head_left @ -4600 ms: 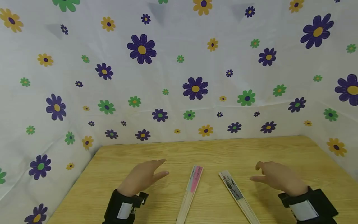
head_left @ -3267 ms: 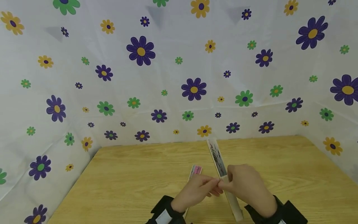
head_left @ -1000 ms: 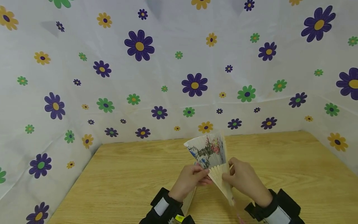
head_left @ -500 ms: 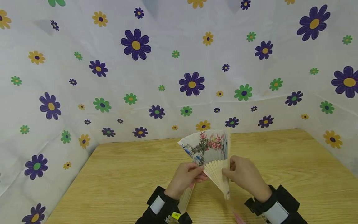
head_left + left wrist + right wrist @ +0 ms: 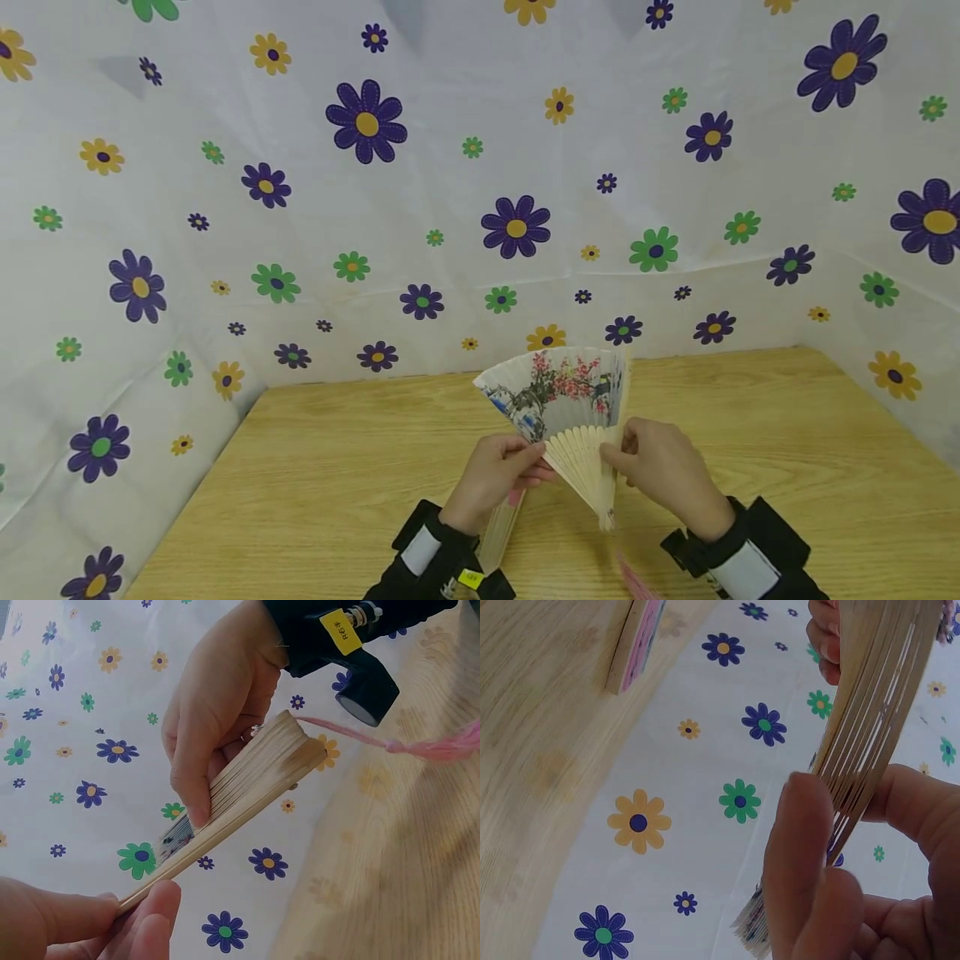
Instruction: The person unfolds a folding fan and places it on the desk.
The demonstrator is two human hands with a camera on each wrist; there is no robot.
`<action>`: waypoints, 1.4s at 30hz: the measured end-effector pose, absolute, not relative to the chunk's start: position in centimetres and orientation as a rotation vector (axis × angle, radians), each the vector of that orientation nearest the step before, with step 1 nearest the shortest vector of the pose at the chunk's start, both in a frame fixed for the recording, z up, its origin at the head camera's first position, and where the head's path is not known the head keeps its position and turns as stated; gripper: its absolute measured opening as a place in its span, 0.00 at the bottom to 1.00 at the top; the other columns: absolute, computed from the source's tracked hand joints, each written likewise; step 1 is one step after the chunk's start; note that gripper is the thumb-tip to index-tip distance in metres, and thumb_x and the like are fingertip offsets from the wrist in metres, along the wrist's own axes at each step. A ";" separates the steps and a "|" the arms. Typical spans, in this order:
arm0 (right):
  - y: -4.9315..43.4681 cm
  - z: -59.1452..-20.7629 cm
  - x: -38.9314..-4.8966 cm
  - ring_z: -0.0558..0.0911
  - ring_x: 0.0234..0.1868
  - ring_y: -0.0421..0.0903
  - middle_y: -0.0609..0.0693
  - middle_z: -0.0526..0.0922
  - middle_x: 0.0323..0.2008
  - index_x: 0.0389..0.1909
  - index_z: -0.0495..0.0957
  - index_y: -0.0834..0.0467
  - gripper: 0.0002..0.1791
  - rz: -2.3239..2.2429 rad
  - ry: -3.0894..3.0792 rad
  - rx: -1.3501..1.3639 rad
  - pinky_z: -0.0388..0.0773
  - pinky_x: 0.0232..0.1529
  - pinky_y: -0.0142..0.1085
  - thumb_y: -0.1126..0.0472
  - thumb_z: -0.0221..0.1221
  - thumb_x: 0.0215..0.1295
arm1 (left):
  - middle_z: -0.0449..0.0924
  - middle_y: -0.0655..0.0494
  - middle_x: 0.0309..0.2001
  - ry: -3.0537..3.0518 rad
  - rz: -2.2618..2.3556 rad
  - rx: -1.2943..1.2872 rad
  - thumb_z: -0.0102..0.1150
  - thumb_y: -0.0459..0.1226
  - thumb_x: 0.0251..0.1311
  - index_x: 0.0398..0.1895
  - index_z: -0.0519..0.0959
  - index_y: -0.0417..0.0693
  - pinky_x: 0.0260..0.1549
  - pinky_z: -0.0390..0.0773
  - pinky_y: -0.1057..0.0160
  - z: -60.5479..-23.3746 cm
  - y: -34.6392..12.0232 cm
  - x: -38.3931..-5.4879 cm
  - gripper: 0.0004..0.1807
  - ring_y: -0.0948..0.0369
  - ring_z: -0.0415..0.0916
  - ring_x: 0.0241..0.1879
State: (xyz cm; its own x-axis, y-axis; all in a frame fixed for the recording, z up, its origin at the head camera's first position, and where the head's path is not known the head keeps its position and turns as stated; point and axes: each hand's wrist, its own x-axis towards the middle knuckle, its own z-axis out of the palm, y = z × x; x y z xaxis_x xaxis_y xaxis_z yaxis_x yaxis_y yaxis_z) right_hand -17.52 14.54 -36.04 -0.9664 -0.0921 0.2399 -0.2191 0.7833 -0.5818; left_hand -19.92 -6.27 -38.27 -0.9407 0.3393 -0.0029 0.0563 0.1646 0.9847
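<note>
Fan (image 5: 558, 396), partly spread, held above tabletop (image 5: 337, 467), painted leaf overlapping the far edge in head view, left hand (image 5: 487, 477) pinching its left side, right hand (image 5: 670, 468) pinching its right, pink tassel (image 5: 636, 578) below, folded fan (image 5: 499, 535) toward the near edge, partly hidden by left hand.

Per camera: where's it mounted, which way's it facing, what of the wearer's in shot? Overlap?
Head: on the head, facing forward and down at the painted folding fan, wooden table and floral backdrop; left hand and right hand show.
Left wrist: on that wrist, facing the fan's ribs; left hand lower left, right hand above with black wrist strap.
Right wrist: on that wrist, facing the ribs; right hand lower right, left hand's fingers at top.
Shared: head and right wrist both show the closed fan.
</note>
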 end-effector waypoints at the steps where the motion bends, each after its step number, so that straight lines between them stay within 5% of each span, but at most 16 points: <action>1: 14.6 -36.0 -17.5 0.68 0.10 0.39 0.47 0.76 0.10 0.15 0.73 0.58 0.13 0.941 -2.778 0.235 0.58 0.11 0.29 0.61 0.64 0.55 | 0.86 0.30 0.35 2.220 1.861 0.384 0.53 0.32 0.70 0.39 0.81 0.23 0.25 0.81 0.80 -38.3 -6.3 -19.9 0.14 0.54 0.86 0.34; 15: 15.0 -35.8 -17.5 0.69 0.10 0.38 0.46 0.74 0.08 0.12 0.72 0.56 0.17 0.903 -2.834 0.175 0.56 0.11 0.28 0.58 0.64 0.55 | 0.87 0.32 0.34 2.222 1.886 0.345 0.53 0.31 0.70 0.38 0.81 0.24 0.27 0.83 0.76 -38.0 -6.5 -19.8 0.13 0.59 0.86 0.31; 33: 15.5 -35.8 -17.7 0.60 0.12 0.37 0.41 0.62 0.09 0.07 0.67 0.53 0.22 0.749 -2.876 0.139 0.48 0.12 0.27 0.54 0.63 0.56 | 0.87 0.32 0.33 2.212 1.933 0.333 0.52 0.31 0.70 0.36 0.80 0.23 0.28 0.85 0.74 -38.0 -6.7 -20.1 0.13 0.52 0.86 0.34; 42: 15.7 -35.5 -17.7 0.71 0.09 0.38 0.45 0.75 0.08 0.14 0.77 0.56 0.18 0.783 -2.903 0.148 0.57 0.09 0.27 0.56 0.58 0.64 | 0.86 0.31 0.32 2.234 1.950 0.339 0.53 0.30 0.69 0.34 0.79 0.22 0.26 0.84 0.75 -37.7 -6.8 -20.3 0.14 0.51 0.86 0.33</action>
State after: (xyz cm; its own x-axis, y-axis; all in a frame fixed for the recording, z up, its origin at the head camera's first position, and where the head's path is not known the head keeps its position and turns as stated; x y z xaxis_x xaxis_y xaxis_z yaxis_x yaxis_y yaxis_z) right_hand -17.72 15.65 -35.51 -0.9865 -0.0603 0.1520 -0.1286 0.8605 -0.4929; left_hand -20.25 -6.76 -37.73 -0.9622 0.2707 0.0305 0.0668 0.1262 0.9898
